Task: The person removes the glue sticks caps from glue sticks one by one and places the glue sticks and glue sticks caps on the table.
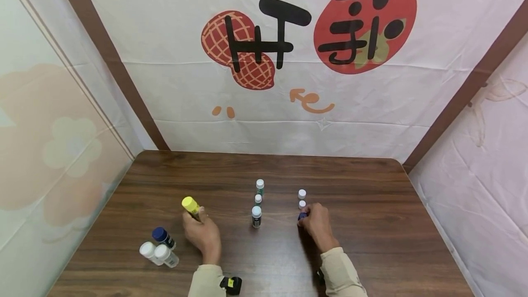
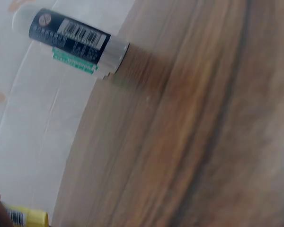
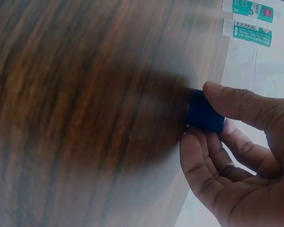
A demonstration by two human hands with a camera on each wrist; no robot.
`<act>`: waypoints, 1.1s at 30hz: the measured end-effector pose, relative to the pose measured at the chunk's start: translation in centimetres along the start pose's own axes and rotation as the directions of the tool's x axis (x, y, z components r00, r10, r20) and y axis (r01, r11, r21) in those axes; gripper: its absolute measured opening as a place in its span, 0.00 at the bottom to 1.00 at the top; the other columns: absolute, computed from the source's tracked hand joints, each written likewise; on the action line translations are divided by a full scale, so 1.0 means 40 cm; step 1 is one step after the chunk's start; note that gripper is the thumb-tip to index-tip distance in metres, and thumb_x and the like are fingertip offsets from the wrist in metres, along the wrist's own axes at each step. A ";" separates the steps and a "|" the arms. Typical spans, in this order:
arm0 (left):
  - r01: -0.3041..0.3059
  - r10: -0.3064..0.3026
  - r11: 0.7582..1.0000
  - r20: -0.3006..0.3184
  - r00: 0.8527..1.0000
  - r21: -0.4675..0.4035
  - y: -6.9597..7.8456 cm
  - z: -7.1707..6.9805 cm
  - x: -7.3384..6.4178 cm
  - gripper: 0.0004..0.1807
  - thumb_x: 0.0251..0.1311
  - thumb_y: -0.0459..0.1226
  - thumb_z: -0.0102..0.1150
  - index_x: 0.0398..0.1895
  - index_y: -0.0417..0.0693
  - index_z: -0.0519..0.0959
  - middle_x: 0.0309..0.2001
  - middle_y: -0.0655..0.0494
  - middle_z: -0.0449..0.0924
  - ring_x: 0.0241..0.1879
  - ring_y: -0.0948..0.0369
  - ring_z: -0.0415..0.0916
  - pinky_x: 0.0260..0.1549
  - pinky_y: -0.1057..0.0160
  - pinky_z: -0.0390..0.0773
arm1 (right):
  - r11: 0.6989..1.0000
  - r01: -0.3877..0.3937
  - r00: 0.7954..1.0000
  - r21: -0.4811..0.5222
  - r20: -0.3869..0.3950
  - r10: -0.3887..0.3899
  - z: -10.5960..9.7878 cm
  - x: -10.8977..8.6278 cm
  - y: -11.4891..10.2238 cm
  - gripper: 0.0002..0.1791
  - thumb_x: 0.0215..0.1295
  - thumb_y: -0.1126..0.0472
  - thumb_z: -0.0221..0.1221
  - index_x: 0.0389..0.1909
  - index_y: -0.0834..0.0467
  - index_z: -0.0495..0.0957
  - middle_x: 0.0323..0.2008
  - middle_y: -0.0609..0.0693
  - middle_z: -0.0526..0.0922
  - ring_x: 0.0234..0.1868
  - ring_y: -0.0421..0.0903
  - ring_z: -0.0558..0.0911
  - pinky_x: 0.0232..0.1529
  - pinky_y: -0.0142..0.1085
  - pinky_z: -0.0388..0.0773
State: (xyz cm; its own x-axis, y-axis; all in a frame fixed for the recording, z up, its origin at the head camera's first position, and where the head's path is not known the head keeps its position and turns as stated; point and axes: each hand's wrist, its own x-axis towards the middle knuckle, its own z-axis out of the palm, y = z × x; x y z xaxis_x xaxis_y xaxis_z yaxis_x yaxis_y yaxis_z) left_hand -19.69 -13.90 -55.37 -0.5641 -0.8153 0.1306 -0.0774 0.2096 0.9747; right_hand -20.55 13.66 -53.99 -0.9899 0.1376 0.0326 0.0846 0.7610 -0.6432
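Note:
My left hand [image 1: 203, 235] holds a yellow glue stick [image 1: 190, 204], its yellow end sticking out past the fingers. In the left wrist view only part of this yellow stick [image 2: 32, 217] shows at the bottom corner. Over on the right, my right hand [image 1: 318, 224] pinches a small blue cap [image 3: 206, 111] between thumb and fingers, down at the tabletop. Two white caps [image 1: 302, 194] stand in line just beyond it. Between the hands, a dark-labelled glue stick [image 1: 256, 217] stands upright, nearest in a row with green-labelled glue sticks [image 1: 260, 187] behind it.
At the left of the wooden table [image 1: 363, 260], a blue-capped glue stick [image 1: 163, 237] and two white-topped sticks [image 1: 167, 255] stand close together. A printed cloth [image 1: 280, 136] hangs behind the table's far edge. More cloth hangs at both sides.

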 end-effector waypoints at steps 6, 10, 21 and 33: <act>-0.048 0.047 0.999 0.075 0.996 0.013 0.005 0.006 -0.023 0.13 0.67 0.37 0.57 0.46 0.34 0.74 0.40 0.39 0.80 0.39 0.50 0.77 0.37 0.57 0.72 | 1.000 -0.006 1.000 0.010 0.003 0.006 0.000 0.000 0.002 0.12 0.31 0.71 0.72 0.18 0.57 0.80 0.18 0.45 0.77 0.21 0.42 0.72 0.24 0.35 0.72; -0.076 0.076 0.997 0.124 0.989 -0.001 0.007 0.005 -0.040 0.15 0.65 0.37 0.59 0.49 0.36 0.76 0.42 0.41 0.81 0.40 0.52 0.78 0.34 0.69 0.72 | 1.000 -0.006 1.000 0.008 0.004 0.006 0.001 -0.002 0.001 0.12 0.31 0.71 0.72 0.17 0.56 0.80 0.18 0.44 0.77 0.21 0.42 0.72 0.24 0.35 0.72; -0.094 0.109 0.992 0.216 0.970 -0.082 0.028 0.006 -0.082 0.16 0.60 0.34 0.65 0.49 0.34 0.77 0.41 0.40 0.82 0.40 0.53 0.80 0.33 0.81 0.73 | 1.000 -0.004 1.000 -0.008 0.005 0.004 -0.004 -0.002 -0.003 0.12 0.32 0.70 0.72 0.17 0.56 0.79 0.18 0.43 0.75 0.21 0.42 0.71 0.23 0.34 0.70; -0.122 0.156 0.985 0.316 0.936 -0.125 0.068 -0.023 -0.120 0.19 0.56 0.31 0.67 0.50 0.32 0.77 0.41 0.40 0.83 0.40 0.52 0.81 0.34 0.76 0.77 | 1.000 0.030 1.000 -0.007 0.001 -0.030 -0.001 0.002 0.004 0.13 0.32 0.70 0.72 0.16 0.55 0.78 0.17 0.43 0.76 0.21 0.42 0.71 0.24 0.34 0.71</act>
State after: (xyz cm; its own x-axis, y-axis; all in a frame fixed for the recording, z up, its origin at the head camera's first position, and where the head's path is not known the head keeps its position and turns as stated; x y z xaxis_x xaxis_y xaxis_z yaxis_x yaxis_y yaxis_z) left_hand -16.45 -9.89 -53.17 -0.8000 -0.5593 0.2171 0.0956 0.2385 0.9664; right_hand -20.61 13.82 -54.06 -0.9922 0.1137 0.0512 0.0554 0.7696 -0.6362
